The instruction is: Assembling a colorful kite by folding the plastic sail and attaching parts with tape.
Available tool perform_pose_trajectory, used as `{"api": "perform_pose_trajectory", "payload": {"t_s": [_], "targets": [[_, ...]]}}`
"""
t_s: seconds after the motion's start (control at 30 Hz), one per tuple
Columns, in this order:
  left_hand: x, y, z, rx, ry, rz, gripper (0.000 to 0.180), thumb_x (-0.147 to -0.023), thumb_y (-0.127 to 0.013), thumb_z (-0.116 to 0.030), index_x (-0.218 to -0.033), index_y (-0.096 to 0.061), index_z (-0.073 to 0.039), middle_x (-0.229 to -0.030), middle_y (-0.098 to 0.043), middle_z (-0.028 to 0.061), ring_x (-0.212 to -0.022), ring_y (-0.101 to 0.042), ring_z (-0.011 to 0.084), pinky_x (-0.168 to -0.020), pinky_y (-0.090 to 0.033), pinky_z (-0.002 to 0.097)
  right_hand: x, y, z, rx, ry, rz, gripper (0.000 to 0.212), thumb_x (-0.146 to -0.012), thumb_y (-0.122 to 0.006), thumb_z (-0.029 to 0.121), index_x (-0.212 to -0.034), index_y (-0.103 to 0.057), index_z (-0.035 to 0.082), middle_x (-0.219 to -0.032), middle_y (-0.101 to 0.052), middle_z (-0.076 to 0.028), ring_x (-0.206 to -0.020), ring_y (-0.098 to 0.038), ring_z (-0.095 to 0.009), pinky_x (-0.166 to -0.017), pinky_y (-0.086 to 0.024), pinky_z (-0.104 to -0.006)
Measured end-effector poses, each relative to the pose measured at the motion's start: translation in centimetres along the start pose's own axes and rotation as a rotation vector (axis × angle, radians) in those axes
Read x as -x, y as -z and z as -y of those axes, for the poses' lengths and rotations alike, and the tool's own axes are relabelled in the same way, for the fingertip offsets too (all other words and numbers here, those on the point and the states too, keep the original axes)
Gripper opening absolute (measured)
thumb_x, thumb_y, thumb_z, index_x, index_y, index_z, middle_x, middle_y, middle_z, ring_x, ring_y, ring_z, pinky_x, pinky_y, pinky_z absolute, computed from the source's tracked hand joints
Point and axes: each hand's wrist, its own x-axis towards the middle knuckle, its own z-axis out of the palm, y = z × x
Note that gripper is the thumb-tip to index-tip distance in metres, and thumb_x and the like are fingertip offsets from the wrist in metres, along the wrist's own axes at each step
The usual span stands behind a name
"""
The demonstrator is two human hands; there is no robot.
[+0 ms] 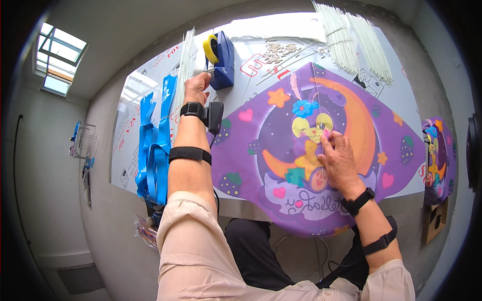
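Note:
A large purple kite sheet (236,150), printed with a rabbit on an orange moon, is spread over the table and droops past its near edge. Down its middle runs a thin pale rod (315,251). My right hand (341,158) lies over this line, fingertips bent and pressed together on the rod at the rabbit's chin. At the far left of the sheet my left hand (197,88) is closed beside a blue tape dispenser (224,62) with a yellow-cored roll (211,48). What its curled fingers pinch is too small to make out.
Bundles of thin white rods (339,42) lie at the far right, and another bundle (187,62) stands left of the dispenser. Small beige pieces (278,51) are scattered at the back. Blue plastic strips (154,150) hang over the left edge. Another printed sheet (442,155) is at the right.

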Motion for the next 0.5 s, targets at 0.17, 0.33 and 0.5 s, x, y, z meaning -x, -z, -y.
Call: {"api": "perform_pose_trajectory", "payload": {"t_s": [0.17, 0.33, 0.5], "targets": [[-2.5, 0.4, 1.2, -0.09, -0.16, 0.044, 0.006, -0.071, -0.068, -0.002, -0.076, -0.065, -0.004, -0.066, -0.057, 0.0006, -0.06, -0.05, 0.0128, -0.06, -0.04, 0.0371, 0.0, 0.4, 0.4, -0.016, 0.0, -0.006, 0.052, -0.074, -0.069, 0.014, -0.122, -0.055, -0.001, -0.116, -0.045, -0.011, -0.104, -0.045, -0.027, -0.091, -0.04, -0.0375], [-4.9, 0.7, 0.4, -0.573, -0.405, 0.05, 0.01, -0.075, -0.066, 0.0, -0.067, -0.06, -0.002, -0.066, -0.056, 0.0025, -0.061, -0.055, 0.0148, -0.058, -0.049, 0.0301, -0.1, 0.2, 0.5, -0.031, -0.022, -0.01, 0.05, -0.076, -0.068, 0.016, -0.122, -0.055, 0.0, -0.116, -0.045, -0.011, -0.105, -0.044, -0.028, -0.091, -0.04, -0.0382], [-2.2, -0.9, 1.2, -0.128, -0.123, -0.003, 0.01, -0.08, -0.064, -0.006, -0.088, -0.061, 0.0, -0.076, -0.059, 0.0077, -0.066, -0.057, 0.0198, -0.057, -0.048, 0.0374, 0.0, -0.3, -0.1, -0.048, -0.043, -0.005, 0.05, -0.075, -0.068, 0.017, -0.122, -0.056, 0.003, -0.115, -0.046, -0.011, -0.105, -0.044, -0.028, -0.089, -0.04, -0.0395]]}}
